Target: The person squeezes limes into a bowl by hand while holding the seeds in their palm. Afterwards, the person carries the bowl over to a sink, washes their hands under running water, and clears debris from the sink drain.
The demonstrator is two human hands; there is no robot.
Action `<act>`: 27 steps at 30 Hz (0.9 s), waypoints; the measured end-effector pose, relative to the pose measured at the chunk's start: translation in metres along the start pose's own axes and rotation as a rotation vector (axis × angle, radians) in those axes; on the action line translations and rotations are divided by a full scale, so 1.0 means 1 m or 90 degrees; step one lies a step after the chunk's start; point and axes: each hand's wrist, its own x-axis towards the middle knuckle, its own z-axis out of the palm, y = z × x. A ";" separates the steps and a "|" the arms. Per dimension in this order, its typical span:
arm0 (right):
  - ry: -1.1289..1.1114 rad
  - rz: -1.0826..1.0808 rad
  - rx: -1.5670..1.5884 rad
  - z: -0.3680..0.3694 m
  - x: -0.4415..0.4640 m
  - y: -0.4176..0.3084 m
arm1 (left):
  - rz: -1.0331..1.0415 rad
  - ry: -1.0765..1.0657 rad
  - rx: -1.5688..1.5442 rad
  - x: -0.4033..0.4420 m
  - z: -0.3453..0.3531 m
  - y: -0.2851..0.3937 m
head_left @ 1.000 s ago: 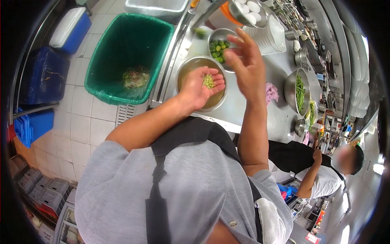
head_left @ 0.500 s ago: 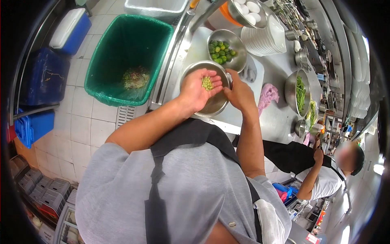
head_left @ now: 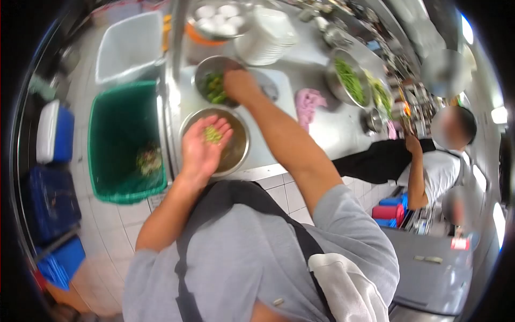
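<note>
My left hand (head_left: 203, 147) is turned palm up above a metal bowl (head_left: 243, 152). In its palm lies a small heap of pale green seeds or beans (head_left: 213, 134), with the fingers slightly cupped around it. My right hand (head_left: 240, 85) reaches into a second metal bowl (head_left: 199, 70) that holds small green limes (head_left: 214, 88). Its fingers are blurred and partly hidden down in that bowl, so any grip on a lime does not show. Both bowls rest on a white cutting board (head_left: 279, 115).
A green-lined bin (head_left: 115, 145) stands left of the counter. Behind the limes are a bowl of eggs (head_left: 220, 21) and stacked white plates (head_left: 268, 37). A pink cloth (head_left: 309, 107) and a bowl of green beans (head_left: 348, 80) lie rightward. A co-worker (head_left: 429, 166) stands at the right.
My right hand has left the rim of the nearer bowl and gone into the lime bowl. My left hand still holds the seeds palm up. The camera view has turned.
</note>
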 end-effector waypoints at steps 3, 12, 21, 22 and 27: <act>0.071 0.032 0.097 -0.007 -0.005 -0.004 | -0.013 0.023 0.009 0.000 0.005 0.002; 0.063 0.180 1.257 -0.081 -0.069 -0.009 | -0.021 0.045 0.029 -0.002 0.013 0.002; -0.116 0.209 1.642 -0.088 -0.153 -0.047 | -0.023 0.005 0.022 0.002 0.009 0.002; -0.142 0.190 1.646 -0.081 -0.157 -0.051 | -0.038 -0.045 0.017 0.005 0.004 0.003; -0.157 0.191 1.518 -0.084 -0.174 -0.057 | -0.002 0.026 0.039 0.001 0.007 0.001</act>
